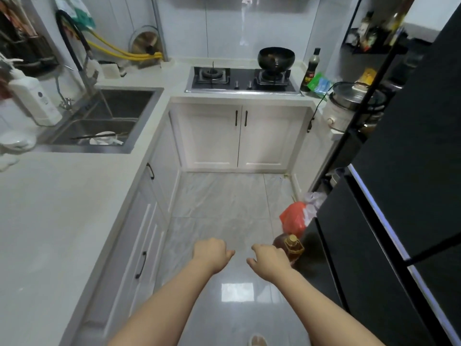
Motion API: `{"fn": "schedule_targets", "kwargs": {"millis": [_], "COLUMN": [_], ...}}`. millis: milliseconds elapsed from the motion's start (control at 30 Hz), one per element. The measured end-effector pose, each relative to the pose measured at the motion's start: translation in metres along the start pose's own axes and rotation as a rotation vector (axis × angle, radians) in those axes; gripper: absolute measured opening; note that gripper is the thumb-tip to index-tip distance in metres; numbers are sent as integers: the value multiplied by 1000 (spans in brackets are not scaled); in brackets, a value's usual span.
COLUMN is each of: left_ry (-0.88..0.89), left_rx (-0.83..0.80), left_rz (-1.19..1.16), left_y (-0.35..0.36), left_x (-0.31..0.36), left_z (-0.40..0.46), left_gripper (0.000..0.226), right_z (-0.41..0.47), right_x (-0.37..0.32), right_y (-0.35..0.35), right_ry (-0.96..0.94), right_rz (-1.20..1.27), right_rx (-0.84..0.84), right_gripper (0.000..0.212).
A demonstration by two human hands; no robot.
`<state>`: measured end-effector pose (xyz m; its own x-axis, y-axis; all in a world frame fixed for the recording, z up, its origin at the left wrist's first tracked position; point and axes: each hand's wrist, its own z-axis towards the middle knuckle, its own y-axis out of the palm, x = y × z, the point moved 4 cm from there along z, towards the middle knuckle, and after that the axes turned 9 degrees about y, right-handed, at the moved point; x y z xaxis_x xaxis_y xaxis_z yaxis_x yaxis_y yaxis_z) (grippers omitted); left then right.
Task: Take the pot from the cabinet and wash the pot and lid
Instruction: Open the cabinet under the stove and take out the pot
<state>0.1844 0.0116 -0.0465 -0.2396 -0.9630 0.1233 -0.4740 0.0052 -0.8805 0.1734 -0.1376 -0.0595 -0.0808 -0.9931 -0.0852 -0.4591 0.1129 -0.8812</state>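
Observation:
Both my arms reach forward over the floor. My left hand (212, 252) and my right hand (268, 259) hang side by side with fingers curled loosely inward, and neither holds anything. Ahead, the white two-door cabinet (239, 138) under the stove is closed, with two black handles at its middle. More closed cabinet doors (147, 236) run under the counter on my left. The steel sink (99, 121) sits in the left counter with a bowl and chopsticks in its front basin. No pot or lid from a cabinet is in sight.
A black wok (275, 57) stands on the gas stove (242, 78). On the floor by the black fridge (399, 196) at the right are an oil bottle (290, 248) and a red bag (294, 218). A soap dispenser (35, 98) stands beside the sink.

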Motion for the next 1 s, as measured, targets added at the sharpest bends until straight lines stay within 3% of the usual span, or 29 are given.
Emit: {"fn": "schedule_targets", "kwargs": {"millis": [467,1000], "left_ry": [-167,-72], "left_rx": [12,35], "left_rz": [-103,-7], "left_y": [-40,-103], "left_x": [20,-80], "left_z": [72,156], "left_gripper": [50,51], "right_z": [99,187], "right_x": [32,-32], "right_y": [-56,-105], "right_ry": [-122,-9], "right_rz": [-29,9], "right_rx": [-58,9], "right_gripper": [44,42]}}
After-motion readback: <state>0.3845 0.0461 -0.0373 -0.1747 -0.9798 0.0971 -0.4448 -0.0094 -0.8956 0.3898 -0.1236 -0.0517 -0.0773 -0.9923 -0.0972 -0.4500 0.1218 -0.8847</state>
